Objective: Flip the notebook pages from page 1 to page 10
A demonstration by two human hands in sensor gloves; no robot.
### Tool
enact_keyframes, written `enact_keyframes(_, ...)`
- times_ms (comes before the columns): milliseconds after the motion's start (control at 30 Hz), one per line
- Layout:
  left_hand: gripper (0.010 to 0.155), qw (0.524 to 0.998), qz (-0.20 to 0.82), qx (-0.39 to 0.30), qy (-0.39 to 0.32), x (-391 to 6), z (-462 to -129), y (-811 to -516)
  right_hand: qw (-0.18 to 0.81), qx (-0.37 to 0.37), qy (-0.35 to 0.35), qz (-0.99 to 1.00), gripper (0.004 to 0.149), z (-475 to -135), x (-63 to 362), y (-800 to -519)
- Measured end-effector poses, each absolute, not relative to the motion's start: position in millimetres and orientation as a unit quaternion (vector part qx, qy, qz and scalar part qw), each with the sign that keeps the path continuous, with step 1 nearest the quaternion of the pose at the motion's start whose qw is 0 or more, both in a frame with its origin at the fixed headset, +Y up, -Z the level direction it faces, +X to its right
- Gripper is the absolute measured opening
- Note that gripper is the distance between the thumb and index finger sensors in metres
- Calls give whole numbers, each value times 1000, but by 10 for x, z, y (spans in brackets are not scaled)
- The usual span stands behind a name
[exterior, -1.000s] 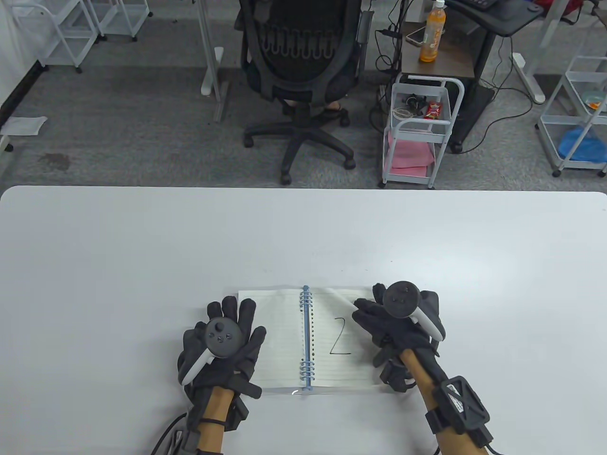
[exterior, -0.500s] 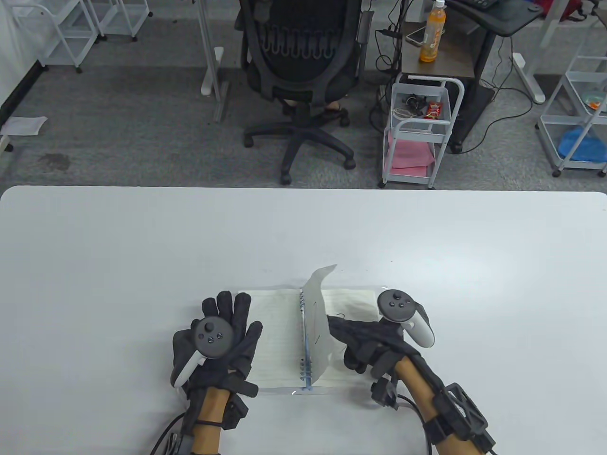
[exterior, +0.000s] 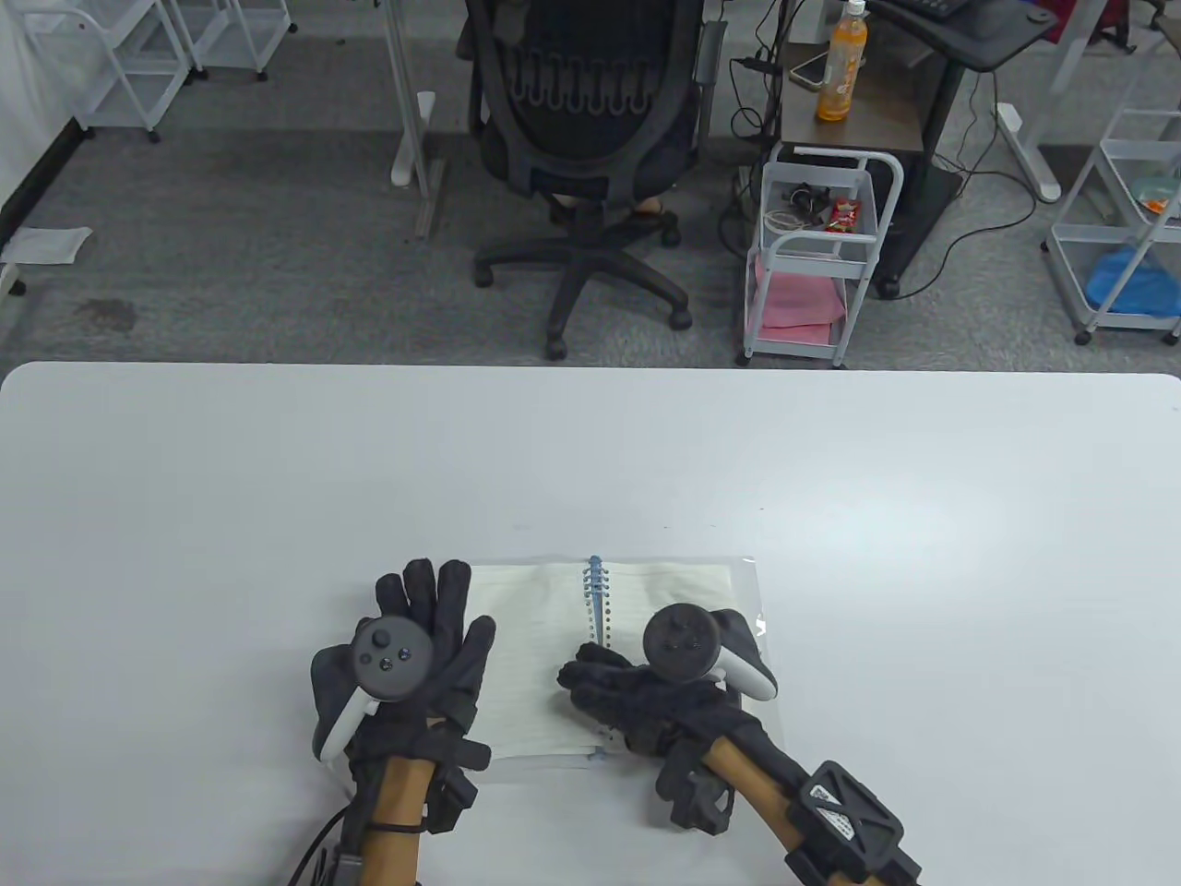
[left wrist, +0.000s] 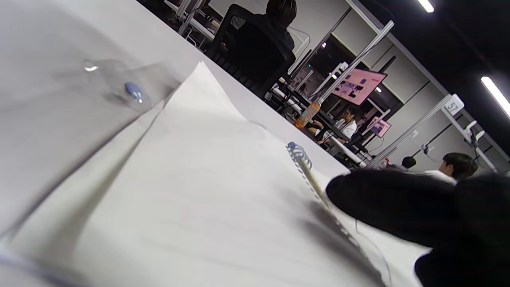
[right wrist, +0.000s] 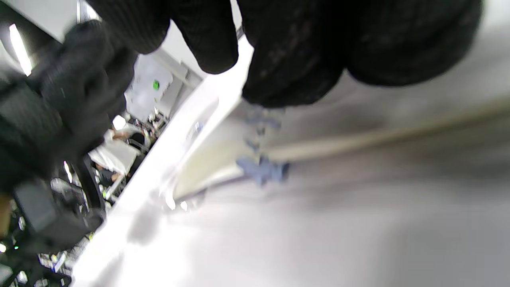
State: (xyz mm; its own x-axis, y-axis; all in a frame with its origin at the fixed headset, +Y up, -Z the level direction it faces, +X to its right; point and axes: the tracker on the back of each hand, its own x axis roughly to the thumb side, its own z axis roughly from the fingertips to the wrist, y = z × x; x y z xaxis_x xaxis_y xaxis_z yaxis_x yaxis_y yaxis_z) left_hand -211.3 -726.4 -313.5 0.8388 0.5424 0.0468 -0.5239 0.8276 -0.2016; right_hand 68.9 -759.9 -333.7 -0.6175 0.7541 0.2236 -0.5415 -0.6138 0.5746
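Left grip (exterior: pixel 406 669) splayed flat on ruled notebook (exterior: pixel 526 646); right grip (exterior: pixel 646 692) seemingly flat across spiral.

White desk (exterior: pixel 590 443), rounded far corners. Grey carpet floor (exterior: pixel 231 240) beyond, one dark stain. Black mesh office chair (exterior: pixel 581 138) on castors. White wire trolley (exterior: pixel 817 258) holding pink cloth. Dark side table (exterior: pixel 858 101) bearing orange drink bottle (exterior: pixel 841 65). More white racks (exterior: pixel 1121 212) at both edges. Ceiling strip lights (left wrist: pixel 496 95); pink wall screens (left wrist: pixel 356 85).
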Motion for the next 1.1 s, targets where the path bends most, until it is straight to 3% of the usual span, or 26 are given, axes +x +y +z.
enact_keyframes(167,70,959,249,-120,-57,-2003,-3172,-7387,325,153,183,915,53,-3535,1076,-7585)
enact_keyframes(333,70,962,232,-134,-60,-1949,-3189,-7449,249,60,186,949,52,-3693,1430,-7686)
enact_keyframes(467,70,962,228,-137,-59,-1942,-3192,-7464,249,17,173,953,51,-3781,1588,-7786)
enact_keyframes(800,69,962,223,-145,-60,-1922,-3202,-7491,226,-36,177,957,63,-3908,1704,-7868)
enact_keyframes(1100,69,961,218,-157,-61,-1899,-3216,-7528,226,-35,164,960,61,-3897,1686,-7844)
